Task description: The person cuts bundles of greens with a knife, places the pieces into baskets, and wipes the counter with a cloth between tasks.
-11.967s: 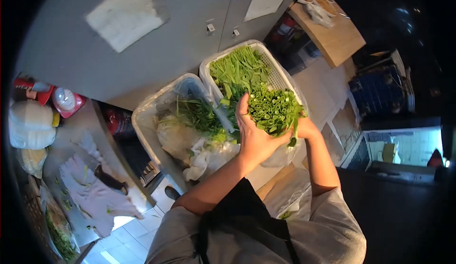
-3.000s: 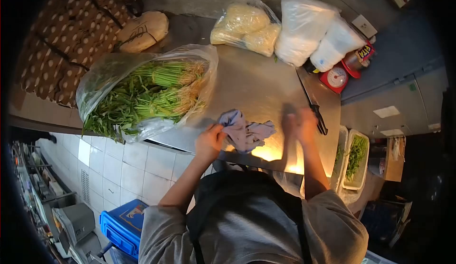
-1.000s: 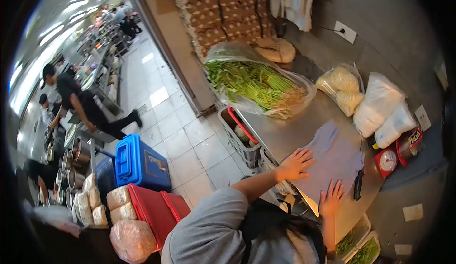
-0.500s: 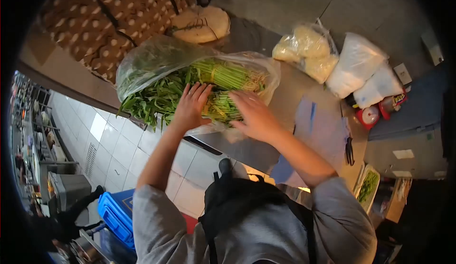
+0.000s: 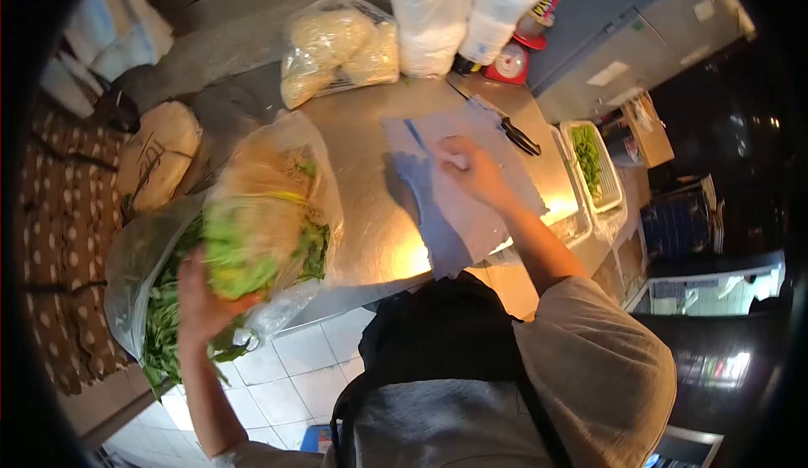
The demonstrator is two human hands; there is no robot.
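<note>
My left hand is closed around a bunch of long-stemmed leafy greens, tied with a yellow band and smeared by motion. It is tilted over a clear plastic bag that holds more leafy greens. My right hand is over a blue cloth spread on the metal table, its fingers curled inward. Something pale shows by its fingertips, too small to name. A black-handled knife lies at the far edge of the cloth.
Behind stand a bag of pale yellowish food, white plastic bags and a red scale. A white basket of cut greens sits right of the metal table. A tied pale sack lies left.
My view has turned right. My left hand has taken hold of a bunch of greens and tilted it up. My right hand has left the greens and moved over the cloth.
</note>
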